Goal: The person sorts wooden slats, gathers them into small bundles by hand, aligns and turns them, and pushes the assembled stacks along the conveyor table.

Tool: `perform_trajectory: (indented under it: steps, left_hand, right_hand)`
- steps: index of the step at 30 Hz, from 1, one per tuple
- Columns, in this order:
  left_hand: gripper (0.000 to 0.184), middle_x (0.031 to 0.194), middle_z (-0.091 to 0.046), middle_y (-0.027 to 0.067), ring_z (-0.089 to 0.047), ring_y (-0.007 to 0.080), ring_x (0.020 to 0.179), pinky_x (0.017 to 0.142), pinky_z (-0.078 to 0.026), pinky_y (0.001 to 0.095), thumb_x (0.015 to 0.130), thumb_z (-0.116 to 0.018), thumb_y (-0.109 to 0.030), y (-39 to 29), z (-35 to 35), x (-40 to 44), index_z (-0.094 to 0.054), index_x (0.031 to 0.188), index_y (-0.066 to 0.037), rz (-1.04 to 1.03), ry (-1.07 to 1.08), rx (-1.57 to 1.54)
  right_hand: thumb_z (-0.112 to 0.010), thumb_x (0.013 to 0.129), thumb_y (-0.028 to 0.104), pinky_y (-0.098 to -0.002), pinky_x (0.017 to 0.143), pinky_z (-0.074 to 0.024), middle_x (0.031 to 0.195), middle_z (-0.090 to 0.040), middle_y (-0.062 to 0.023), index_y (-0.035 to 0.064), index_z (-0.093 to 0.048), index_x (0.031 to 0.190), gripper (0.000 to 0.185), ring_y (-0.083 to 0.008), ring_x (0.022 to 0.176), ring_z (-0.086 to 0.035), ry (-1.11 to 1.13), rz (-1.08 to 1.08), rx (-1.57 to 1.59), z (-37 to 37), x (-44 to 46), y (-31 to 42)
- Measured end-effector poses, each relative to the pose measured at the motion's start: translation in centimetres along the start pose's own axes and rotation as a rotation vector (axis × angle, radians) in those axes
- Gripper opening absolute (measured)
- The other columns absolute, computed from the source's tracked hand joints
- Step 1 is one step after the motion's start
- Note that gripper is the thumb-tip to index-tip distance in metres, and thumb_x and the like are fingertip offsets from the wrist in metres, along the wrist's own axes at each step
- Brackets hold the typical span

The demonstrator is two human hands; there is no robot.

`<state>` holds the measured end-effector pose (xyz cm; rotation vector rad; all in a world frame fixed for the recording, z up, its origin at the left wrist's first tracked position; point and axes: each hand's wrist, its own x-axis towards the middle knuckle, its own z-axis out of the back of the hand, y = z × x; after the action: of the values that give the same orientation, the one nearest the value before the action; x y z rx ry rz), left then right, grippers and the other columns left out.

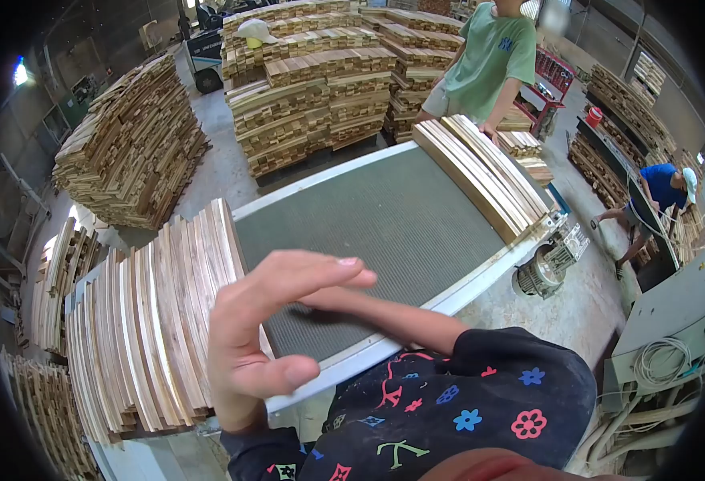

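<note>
Wooden strips [168, 313], long axes crosswise to the belt [368, 224], pointing near-to-far.

Green shirt [481, 68] is bearing a dark NY logo [505, 44] on chest. Forklift [205, 62] is showing small lettering [207, 46], apparently UNICARRIERS, slightly blurred.

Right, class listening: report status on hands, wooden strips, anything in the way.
Left hand open, empty; right hand hidden behind it. Pale wooden strips packed side by side at left end of dark green belt. Second batch on right end.
</note>
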<state>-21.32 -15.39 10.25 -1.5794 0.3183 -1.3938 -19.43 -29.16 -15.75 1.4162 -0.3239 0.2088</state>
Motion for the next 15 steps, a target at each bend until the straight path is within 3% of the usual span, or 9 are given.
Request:
perform_trajectory:
  steps: [1, 2, 3, 4, 6, 8, 10, 12, 15]
  left_hand:
    - [0.071, 0.103, -0.07, 0.0247, -0.067, 0.0349, 0.103, 0.093, -0.049, 0.0448, 0.087, -0.06, -0.059, 0.3, 0.3, -1.0, -0.064, 0.118, 0.005, 0.06, 0.058, 0.093]
    - [0.07, 0.104, -0.07, 0.0242, -0.067, 0.0341, 0.104, 0.094, -0.049, 0.0444, 0.087, -0.06, -0.057, 0.6, 1.0, -2.0, -0.063, 0.12, 0.005, 0.122, 0.115, 0.183]
    - [0.069, 0.106, -0.07, 0.0238, -0.067, 0.0332, 0.105, 0.095, -0.049, 0.0439, 0.088, -0.061, -0.056, 1.0, 1.4, -3.3, -0.063, 0.121, 0.005, 0.187, 0.171, 0.267]
    - [0.068, 0.111, -0.069, 0.0218, -0.066, 0.0317, 0.107, 0.097, -0.048, 0.0424, 0.086, -0.064, -0.052, 1.3, 1.7, -5.3, -0.062, 0.123, 0.005, 0.289, 0.11, 0.253]
    - [0.066, 0.115, -0.069, 0.0185, -0.065, 0.0305, 0.109, 0.101, -0.045, 0.0407, 0.088, -0.064, -0.048, 1.8, 2.2, -10.0, -0.06, 0.127, 0.005, 0.443, -0.082, 0.205]
    - [0.066, 0.115, -0.069, 0.0168, -0.064, 0.0314, 0.111, 0.104, -0.043, 0.0409, 0.093, -0.057, -0.049, 2.3, 2.4, -15.1, -0.055, 0.133, 0.004, 0.481, -0.366, 0.151]
    - [0.068, 0.118, -0.067, 0.0167, -0.062, 0.0319, 0.114, 0.104, -0.042, 0.042, 0.097, -0.051, -0.051, 2.5, 1.6, -18.6, -0.049, 0.139, 0.003, 0.439, -0.647, 0.069]
    - [0.07, 0.123, -0.063, 0.0178, -0.06, 0.0321, 0.117, 0.104, -0.043, 0.0438, 0.099, -0.046, -0.052, 2.7, 0.2, -20.3, -0.044, 0.143, 0.002, 0.361, -0.933, -0.065]
    - [0.07, 0.129, -0.059, 0.0181, -0.056, 0.032, 0.121, 0.103, -0.044, 0.0468, 0.099, -0.044, -0.051, 3.6, -1.8, -21.4, -0.039, 0.146, 0.0, 0.326, -1.015, -0.151]
  right_hand:
    - [-0.062, 0.094, 0.026, -0.0402, 0.088, -0.0508, 0.106, -0.068, -0.0138, 0.0037, -0.064, 0.113, 0.03, -0.0283, 0.099, -0.065, 0.015, 0.15, -0.179, 1.7, -0.7, 2.2]
    - [-0.065, 0.089, 0.028, -0.0441, 0.089, -0.0506, 0.105, -0.068, -0.0155, 0.0063, -0.065, 0.111, 0.031, -0.0356, 0.102, -0.064, 0.133, 0.085, -0.466, 4.8, -1.1, 3.4]
    - [-0.068, 0.082, 0.028, -0.0458, 0.088, -0.0507, 0.101, -0.067, -0.0159, 0.0084, -0.067, 0.109, 0.033, -0.0339, 0.102, -0.064, 0.15, 0.25, -0.876, 8.0, -1.3, 3.4]
    - [-0.069, 0.078, 0.025, -0.0474, 0.088, -0.0503, 0.103, -0.067, -0.0153, 0.0087, -0.067, 0.109, 0.035, -0.033, 0.101, -0.064, 0.15, 0.231, -1.133, 12.0, -1.7, 4.4]
    - [-0.076, 0.072, 0.02, -0.0472, 0.097, -0.0467, 0.115, -0.066, -0.0153, 0.0067, -0.065, 0.114, 0.045, -0.0339, 0.109, -0.061, -0.131, 0.218, -1.332, 21.6, -2.6, 3.4]
    - [-0.079, 0.07, 0.025, -0.0463, 0.1, -0.0449, 0.118, -0.064, -0.0177, 0.0037, -0.063, 0.118, 0.055, -0.0346, 0.114, -0.058, -0.338, -0.095, -1.496, 30.7, -3.3, 4.7]
    - [-0.078, 0.073, 0.047, -0.0465, 0.1, -0.0452, 0.121, -0.061, -0.0224, 0.0012, -0.053, 0.133, 0.08, -0.038, 0.116, -0.056, -0.504, -0.457, -1.738, 38.2, -4.8, 2.7]
    - [-0.076, 0.071, 0.058, -0.0479, 0.102, -0.0447, 0.131, -0.056, -0.0241, 0.0005, -0.046, 0.14, 0.095, -0.0399, 0.122, -0.053, -0.453, -0.714, -1.63, 42.7, -6.2, 2.1]
    - [-0.077, 0.069, 0.059, -0.0492, 0.107, -0.0414, 0.139, -0.049, -0.0247, 0.0004, -0.04, 0.144, 0.102, -0.0421, 0.132, -0.045, -0.399, -0.908, -1.56, 45.4, -7.1, 0.7]
